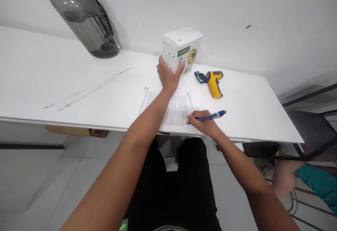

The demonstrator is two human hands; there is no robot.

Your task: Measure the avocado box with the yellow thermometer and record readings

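My left hand (170,74) grips the lower part of a white carton (181,45) with avocado pictures, standing tilted near the wall. Thumb and fingers wrap around its sides. In my right hand (201,121) is a blue pen (213,115), its tip at the right part of a sheet of paper (179,110). Rows of small handwriting cover the sheet, and my left forearm hides part of it. A yellow infrared thermometer (215,83) lies right of the carton, beside a small dark blue item (200,77) whose kind I cannot make out.
A large grey water bottle (86,20) stands at the back left of the white table (110,94). Below the left front edge is a cardboard box (79,131). Another person's leg (284,178) and a black metal frame (313,97) are at the right.
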